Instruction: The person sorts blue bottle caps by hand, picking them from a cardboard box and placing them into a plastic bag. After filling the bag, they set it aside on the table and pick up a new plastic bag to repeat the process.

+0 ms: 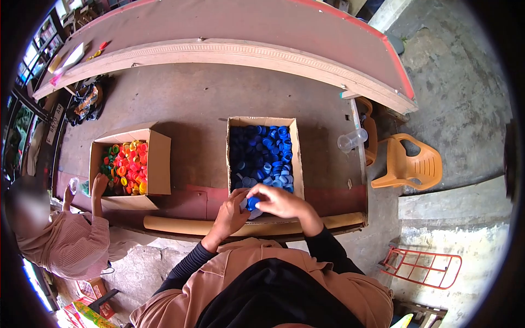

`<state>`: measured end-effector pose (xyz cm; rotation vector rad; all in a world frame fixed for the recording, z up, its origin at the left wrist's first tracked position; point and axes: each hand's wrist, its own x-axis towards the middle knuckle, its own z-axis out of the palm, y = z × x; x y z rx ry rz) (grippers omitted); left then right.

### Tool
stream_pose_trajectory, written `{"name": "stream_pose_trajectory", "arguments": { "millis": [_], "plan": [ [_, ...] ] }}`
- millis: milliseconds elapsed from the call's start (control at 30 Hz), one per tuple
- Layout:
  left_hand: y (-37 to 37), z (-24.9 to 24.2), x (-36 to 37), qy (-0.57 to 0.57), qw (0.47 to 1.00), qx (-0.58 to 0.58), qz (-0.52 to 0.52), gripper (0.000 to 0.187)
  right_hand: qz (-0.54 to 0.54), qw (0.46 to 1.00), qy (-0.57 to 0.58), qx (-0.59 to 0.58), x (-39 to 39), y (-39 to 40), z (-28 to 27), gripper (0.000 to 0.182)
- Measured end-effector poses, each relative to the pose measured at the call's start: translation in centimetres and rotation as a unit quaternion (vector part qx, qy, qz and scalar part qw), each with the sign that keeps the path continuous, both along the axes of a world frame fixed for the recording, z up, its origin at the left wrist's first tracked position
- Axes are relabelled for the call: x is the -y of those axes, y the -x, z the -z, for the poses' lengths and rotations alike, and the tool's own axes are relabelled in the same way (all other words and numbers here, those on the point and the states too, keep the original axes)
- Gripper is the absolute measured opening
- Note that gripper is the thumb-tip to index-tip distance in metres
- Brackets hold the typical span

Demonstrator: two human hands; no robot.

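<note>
My left hand (230, 214) is closed around a pale, translucent piece (256, 214), mostly hidden by the fingers. Against it, a blue bottle cap (252, 203) is pinched by the fingers of my right hand (280, 203). Both hands are together over the near edge of an open cardboard box (298, 158). Inside that box lie many blue caps (266, 146), dark ones at the back and lighter ones near the front.
At left, another person (76, 235) reaches into a second cardboard box (159, 164) of red, orange, yellow and green caps (130, 164). A clear plastic container (352, 140) lies near the right table edge. A cardboard roll (180, 225) runs along the front; an orange chair (413, 163) stands right.
</note>
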<state>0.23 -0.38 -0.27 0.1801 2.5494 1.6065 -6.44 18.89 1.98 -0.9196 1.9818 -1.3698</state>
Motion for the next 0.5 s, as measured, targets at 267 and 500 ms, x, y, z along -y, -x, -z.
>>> {"name": "stream_pose_trajectory", "arguments": {
  "millis": [267,500],
  "plan": [
    [-0.4,-0.5,-0.8,-0.024,0.999,0.021,0.017,0.048,0.081,0.965,-0.159,-0.190,1.1,-4.0,-1.5,0.025],
    [-0.5,0.1,-0.5,0.023,1.000,0.000,0.019,0.051,0.073,0.989,-0.091,0.096,-2.5,5.5,1.9,0.013]
  ]
}}
